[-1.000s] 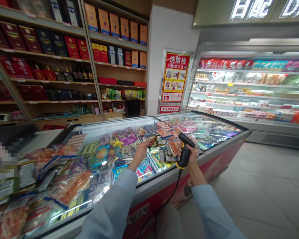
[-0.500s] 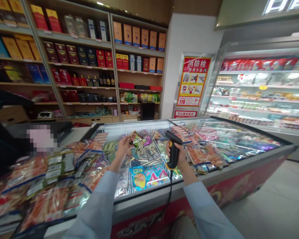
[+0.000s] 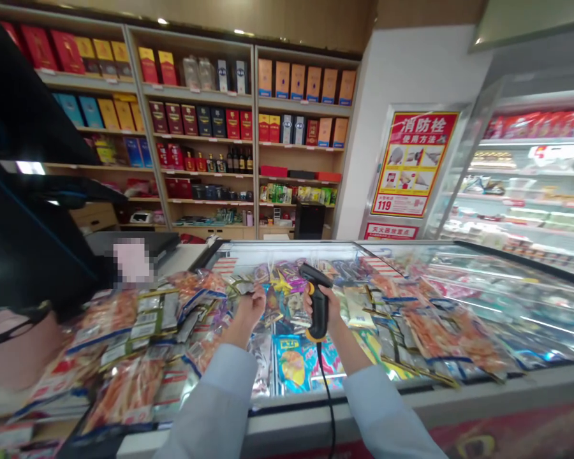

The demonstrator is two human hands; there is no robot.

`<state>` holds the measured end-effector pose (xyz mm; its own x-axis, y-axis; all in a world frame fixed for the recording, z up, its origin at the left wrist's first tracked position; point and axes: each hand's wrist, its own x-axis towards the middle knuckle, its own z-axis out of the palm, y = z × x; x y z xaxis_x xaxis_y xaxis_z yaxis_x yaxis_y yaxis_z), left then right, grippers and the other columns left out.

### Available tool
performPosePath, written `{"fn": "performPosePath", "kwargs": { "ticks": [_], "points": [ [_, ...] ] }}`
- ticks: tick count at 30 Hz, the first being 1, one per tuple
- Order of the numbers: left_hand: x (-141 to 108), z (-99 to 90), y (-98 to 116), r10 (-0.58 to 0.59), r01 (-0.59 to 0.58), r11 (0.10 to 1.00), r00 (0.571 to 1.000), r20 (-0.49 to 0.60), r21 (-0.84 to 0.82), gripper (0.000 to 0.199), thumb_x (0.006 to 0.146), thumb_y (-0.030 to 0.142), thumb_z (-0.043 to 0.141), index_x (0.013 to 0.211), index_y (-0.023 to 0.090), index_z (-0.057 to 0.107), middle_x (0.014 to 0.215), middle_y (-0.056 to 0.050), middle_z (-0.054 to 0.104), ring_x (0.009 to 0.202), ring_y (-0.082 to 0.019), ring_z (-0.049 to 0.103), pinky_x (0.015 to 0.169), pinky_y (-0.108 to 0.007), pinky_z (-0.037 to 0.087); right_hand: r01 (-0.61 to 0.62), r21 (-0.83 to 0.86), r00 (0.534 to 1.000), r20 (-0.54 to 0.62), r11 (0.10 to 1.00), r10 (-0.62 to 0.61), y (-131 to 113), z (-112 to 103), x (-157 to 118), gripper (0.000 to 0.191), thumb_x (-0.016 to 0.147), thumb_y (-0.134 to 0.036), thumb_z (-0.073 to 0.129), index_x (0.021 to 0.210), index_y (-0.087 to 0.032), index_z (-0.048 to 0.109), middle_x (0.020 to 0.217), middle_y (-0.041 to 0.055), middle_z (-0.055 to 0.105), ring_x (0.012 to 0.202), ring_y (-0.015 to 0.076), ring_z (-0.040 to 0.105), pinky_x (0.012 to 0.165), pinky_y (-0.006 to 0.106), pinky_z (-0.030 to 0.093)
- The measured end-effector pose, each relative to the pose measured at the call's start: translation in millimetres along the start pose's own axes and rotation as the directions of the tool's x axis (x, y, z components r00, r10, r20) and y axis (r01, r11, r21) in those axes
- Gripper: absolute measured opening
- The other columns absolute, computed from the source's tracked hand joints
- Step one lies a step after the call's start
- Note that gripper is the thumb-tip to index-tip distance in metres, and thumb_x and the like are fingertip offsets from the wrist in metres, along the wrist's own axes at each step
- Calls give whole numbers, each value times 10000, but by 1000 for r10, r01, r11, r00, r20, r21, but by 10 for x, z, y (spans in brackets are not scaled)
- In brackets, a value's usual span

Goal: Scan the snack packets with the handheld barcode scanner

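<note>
Scanner (image 3: 320,311) farther left now, black, yellow-trimmed

Red poster (image 3: 415,166): 消防栓 | 使用方法 | 119 | smaller red sign (image 3: 391,232) below: 灭火器放置点

My sleeves (image 3: 224,389) are plain pale blue. Over the freezer (image 3: 296,421), which has a grey rim, black edging and a red front, my scanner (image 3: 319,312) is black with yellow trim. Inside the freezer, one bag (image 3: 291,364) is turquoise with orange-yellow. At the freezer's left end, packs (image 3: 129,386) are orange, edged in blue. Behind the freezer, boxes (image 3: 297,81) are maroon, navy, red, and orange with blue bases; a sign (image 3: 414,162) is red and yellow with white lettering.
</note>
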<state>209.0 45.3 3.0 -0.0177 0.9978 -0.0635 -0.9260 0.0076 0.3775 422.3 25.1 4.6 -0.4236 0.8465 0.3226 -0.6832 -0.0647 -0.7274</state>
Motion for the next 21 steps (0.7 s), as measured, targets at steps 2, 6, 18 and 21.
{"fn": "performPosePath", "kwargs": {
  "ticks": [2, 6, 18, 21],
  "points": [
    [-69, 49, -35, -21, 22, 999, 999, 37, -32, 302, 877, -46, 305, 737, 164, 471, 561, 48, 376, 404, -27, 344, 398, -100, 317, -53, -14, 998, 24, 998, 54, 41, 14, -6, 305, 746, -457, 618, 805, -157, 619, 592, -9, 559, 424, 93, 480, 335, 189, 392],
    [-129, 106, -148, -87, 95, 994, 987, 135, -54, 274, 894, -24, 316, 739, 162, 445, 579, 61, 307, 411, -23, 296, 422, -112, 293, -137, -82, 986, 82, 987, 144, 80, 72, -69, 333, 724, -476, 637, 782, -149, 629, 564, -9, 567, 407, 95, 489, 346, 193, 405],
    [-136, 84, -185, -98, 93, 995, 974, 206, 34, 216, 881, 13, 391, 754, 175, 453, 608, 67, 270, 432, -36, 234, 505, -162, 309, -161, -114, 973, 146, 980, 176, 75, 214, -131, 329, 712, -474, 646, 735, -150, 596, 543, -8, 545, 389, 93, 480, 340, 197, 393],
    [-107, 49, -180, -99, 92, 995, 971, 217, 43, 244, 918, 41, 340, 749, 170, 460, 601, 62, 280, 437, -40, 244, 517, -166, 328, -157, -117, 973, 154, 981, 174, 79, 196, -131, 326, 722, -478, 643, 731, -156, 590, 546, -13, 540, 396, 90, 482, 344, 190, 393]
  ]
}}
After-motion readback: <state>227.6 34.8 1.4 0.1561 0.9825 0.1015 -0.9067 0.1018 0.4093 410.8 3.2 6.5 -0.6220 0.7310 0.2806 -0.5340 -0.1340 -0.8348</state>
